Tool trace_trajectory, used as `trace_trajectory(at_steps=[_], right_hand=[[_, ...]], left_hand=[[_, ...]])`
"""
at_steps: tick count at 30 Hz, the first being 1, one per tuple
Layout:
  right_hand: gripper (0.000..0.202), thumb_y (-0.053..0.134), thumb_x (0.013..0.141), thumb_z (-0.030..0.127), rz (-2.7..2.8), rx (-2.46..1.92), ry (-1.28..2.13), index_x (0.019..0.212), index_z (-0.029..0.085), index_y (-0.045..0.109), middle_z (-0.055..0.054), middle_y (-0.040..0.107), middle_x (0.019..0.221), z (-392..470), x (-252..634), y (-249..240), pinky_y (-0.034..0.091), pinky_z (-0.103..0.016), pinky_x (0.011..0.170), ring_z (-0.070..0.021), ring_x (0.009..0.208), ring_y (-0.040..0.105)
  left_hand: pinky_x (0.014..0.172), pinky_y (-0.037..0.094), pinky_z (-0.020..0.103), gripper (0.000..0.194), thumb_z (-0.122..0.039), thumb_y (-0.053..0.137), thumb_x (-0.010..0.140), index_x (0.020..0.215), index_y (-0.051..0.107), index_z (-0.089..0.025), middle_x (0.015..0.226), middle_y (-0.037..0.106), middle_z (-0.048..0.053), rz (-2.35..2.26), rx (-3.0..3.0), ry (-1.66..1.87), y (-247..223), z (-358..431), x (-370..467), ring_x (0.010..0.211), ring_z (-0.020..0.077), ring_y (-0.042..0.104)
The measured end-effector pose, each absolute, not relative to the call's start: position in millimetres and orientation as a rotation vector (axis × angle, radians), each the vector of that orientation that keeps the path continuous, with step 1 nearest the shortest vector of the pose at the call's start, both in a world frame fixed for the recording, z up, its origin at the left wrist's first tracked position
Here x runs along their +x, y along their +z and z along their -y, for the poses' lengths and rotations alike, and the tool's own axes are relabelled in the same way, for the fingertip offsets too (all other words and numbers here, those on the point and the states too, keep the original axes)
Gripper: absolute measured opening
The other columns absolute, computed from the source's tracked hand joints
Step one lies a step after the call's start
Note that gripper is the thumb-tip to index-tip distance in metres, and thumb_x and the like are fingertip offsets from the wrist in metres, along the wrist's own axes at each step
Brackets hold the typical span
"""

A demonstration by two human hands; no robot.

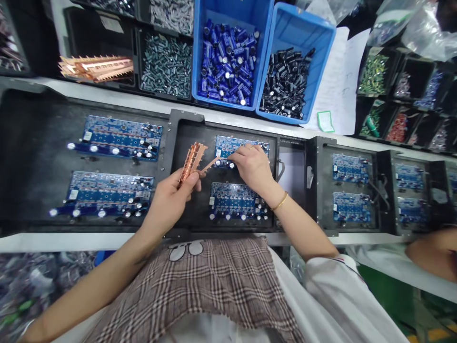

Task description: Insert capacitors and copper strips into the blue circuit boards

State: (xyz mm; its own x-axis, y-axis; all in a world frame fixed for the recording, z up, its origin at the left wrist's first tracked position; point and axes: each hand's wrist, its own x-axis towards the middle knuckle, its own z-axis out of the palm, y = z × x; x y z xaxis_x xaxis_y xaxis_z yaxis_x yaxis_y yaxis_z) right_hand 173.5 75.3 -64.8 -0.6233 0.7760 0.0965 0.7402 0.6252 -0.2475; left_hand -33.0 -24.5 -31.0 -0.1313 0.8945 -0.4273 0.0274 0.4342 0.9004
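From the head camera, the left hand (174, 190) has its fingers clamped on a bundle of copper strips (193, 161), over the left part of a black tray (191, 216) on the white worktop (71, 241). One loose strip (210, 166) sticks out of that grip toward the right hand (253, 166). The right hand's over the upper blue circuit board (223, 143), near the tray's far edge, fingers bunched, but I honestly can't tell if they're pinching anything. The lower board (233, 200) sits nearer the tray's near edge. Along the worktop's far side there's a black bin with more copper strips (98, 68), plus two bins, a blue one (196, 57) and another blue one (323, 52), both full of little cylinders.
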Motion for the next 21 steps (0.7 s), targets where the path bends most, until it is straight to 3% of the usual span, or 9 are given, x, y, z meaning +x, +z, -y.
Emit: trace_trajectory(at_steps=[8, 11, 13, 15, 18, 21], right_hand=[[0.028, 0.050, 0.095, 0.014, 2.584, -1.325, 0.396, 0.090, 0.025, 0.076, -0.006, 0.069, 0.093, -72.1, 176.6, -48.7, 0.037, -0.045, 0.095, -0.0246, 0.099, 0.055], [0.020, 0.063, 0.090, 0.019, 2.301, -1.242, 0.878, 0.102, 0.030, 0.074, -0.003, 0.067, 0.102, -57.1, 176.4, -28.0, 0.044, -0.042, 0.094, -0.0216, 0.100, 0.059], [0.028, 0.072, 0.085, 0.026, 2.013, -1.092, 1.309, 0.113, 0.031, 0.070, 0.000, 0.068, 0.101, -44.2, 175.9, -16.4, 0.051, -0.035, 0.084, -0.0171, 0.093, 0.063], [0.028, 0.074, 0.083, 0.030, 1.774, -1.003, 1.558, 0.111, 0.029, 0.071, 0.001, 0.070, 0.098, -31.7, 176.8, -8.7, 0.054, -0.030, 0.077, -0.0147, 0.087, 0.065], [0.013, 0.069, 0.088, 0.030, 1.782, -1.072, 1.473, 0.099, 0.026, 0.074, 0.000, 0.073, 0.095, -15.1, 183.6, -3.6, 0.054, -0.030, 0.081, -0.0146, 0.088, 0.067], [0.020, 0.055, 0.096, 0.022, 2.141, -1.144, 1.089, 0.103, 0.025, 0.073, -0.003, 0.073, 0.103, 0.3, 195.8, -6.2, 0.051, -0.032, 0.086, -0.0158, 0.095, 0.066]], left_hand=[[0.044, 0.030, 0.019, 0.024, -0.041, 0.056, 0.091, 0.099, 0.055, -0.019, 0.074, 0.061, 0.000, -1.587, 0.950, 0.894, -29.3, 33.6, -33.7, 0.048, 0.0077, 0.038], [0.042, 0.025, 0.018, 0.023, -0.041, 0.055, 0.091, 0.096, 0.047, -0.021, 0.068, 0.058, -0.003, -1.437, 0.807, 0.887, -30.7, 29.7, -28.9, 0.044, 0.0063, 0.032], [0.041, 0.022, 0.018, 0.023, -0.042, 0.055, 0.091, 0.094, 0.044, -0.022, 0.063, 0.055, -0.004, -1.336, 0.750, 0.844, -27.6, 28.0, -24.0, 0.042, 0.0064, 0.030], [0.042, 0.026, 0.020, 0.024, -0.042, 0.056, 0.091, 0.091, 0.044, -0.022, 0.064, 0.056, -0.003, -1.381, 0.852, 0.814, -20.7, 29.4, -18.5, 0.044, 0.0079, 0.036], [0.054, 0.040, 0.023, 0.020, -0.038, 0.060, 0.090, 0.092, 0.048, -0.022, 0.073, 0.063, 0.000, -1.593, 1.186, 0.793, -8.5, 37.3, -11.0, 0.056, 0.0127, 0.055], [0.064, 0.048, 0.026, 0.017, -0.036, 0.059, 0.091, 0.096, 0.050, -0.022, 0.079, 0.068, 0.001, -1.578, 1.338, 0.712, -5.0, 47.6, -8.6, 0.065, 0.0166, 0.065]])
